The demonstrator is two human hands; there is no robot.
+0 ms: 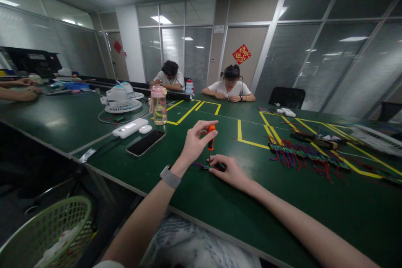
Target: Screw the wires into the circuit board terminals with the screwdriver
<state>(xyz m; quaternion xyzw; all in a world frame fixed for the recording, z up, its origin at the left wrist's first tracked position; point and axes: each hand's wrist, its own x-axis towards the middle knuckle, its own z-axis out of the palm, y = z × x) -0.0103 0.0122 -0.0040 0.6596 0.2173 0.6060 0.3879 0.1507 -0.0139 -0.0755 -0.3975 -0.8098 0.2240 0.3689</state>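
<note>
from here, the left hand (pixel 195 142) pinches an orange screwdriver (pixel 210 143) nearly upright, shaft down to the small circuit board (pixel 206 167) on the green table (pixel 282 201); the right hand (pixel 231 171) sits nearer the board, but whether it grips i can't tell

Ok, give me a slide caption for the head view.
Left hand holds an orange-and-black screwdriver upright over a small circuit board, the right hand close beside it, on a green table.

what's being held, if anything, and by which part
The left hand has its grip on the orange and black screwdriver, near the handle's top. The right hand is at a small green circuit board; whether it's held is unclear.
</note>
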